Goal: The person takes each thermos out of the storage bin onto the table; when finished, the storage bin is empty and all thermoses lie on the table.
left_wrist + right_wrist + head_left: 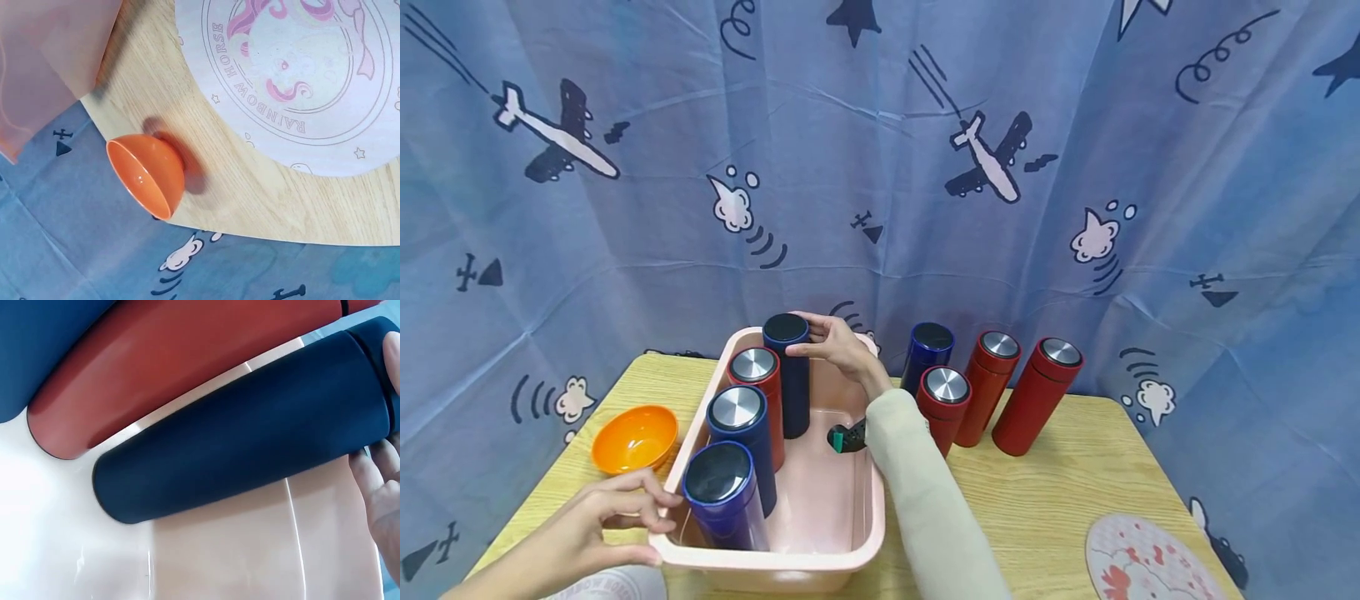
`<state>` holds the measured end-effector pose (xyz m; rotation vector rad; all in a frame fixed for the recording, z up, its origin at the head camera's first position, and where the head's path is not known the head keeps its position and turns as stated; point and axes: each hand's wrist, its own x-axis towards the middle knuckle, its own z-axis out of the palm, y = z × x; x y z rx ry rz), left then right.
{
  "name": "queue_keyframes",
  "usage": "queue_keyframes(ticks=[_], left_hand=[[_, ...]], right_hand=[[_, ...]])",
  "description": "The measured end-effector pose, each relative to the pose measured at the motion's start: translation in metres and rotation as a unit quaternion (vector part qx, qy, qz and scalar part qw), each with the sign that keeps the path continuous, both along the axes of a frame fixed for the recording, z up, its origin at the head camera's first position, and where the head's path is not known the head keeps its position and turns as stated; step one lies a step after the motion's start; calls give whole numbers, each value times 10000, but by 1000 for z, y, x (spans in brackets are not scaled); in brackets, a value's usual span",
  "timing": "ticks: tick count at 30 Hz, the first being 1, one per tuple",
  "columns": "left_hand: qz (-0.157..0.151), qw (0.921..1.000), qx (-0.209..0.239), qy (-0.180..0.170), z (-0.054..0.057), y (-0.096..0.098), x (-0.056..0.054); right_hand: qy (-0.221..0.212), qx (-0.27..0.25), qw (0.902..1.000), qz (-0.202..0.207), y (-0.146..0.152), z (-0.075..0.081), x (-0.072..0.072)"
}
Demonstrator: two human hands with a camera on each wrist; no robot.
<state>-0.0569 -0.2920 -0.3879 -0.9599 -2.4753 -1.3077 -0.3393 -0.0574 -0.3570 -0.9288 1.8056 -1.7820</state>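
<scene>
a: how's the light in the head view?
b: bright and even. the silver lid (946, 385) shows fan-shaped glare, and the orange bowl (635, 442) has small white highlights.
a: any distortion?
b: yes, wide-angle: the outermost red bottle (1037, 396) leans outward, and detail on the curtain (880, 217) looks slightly soft.
a: what about the left wrist?
b: pale, a bit washed out. the orange bowl throws soft-edged shadows on the table (231, 209), on two sides.
a: and the right wrist?
b: harsher. the floor of the pink tub (212, 562) blows out to white at the left, thin bright streaks mark its creases, and the dark blue bottle (244, 431) reads deep and matt.
</scene>
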Motion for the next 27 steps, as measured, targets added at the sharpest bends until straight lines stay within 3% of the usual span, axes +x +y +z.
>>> queue_keyframes(ticks=[11,18,27], left_hand=[[-69,9999,35,-83,0,2,0],[37,9999,-49,-126,0,2,0],[252,9995,-203,-65,2,1,0]], right_hand=[[480,150,9974,-522,15,11,10],[669,-25,9938,-892,24,22,20],[951,334,9892,-1060,40,30,27]])
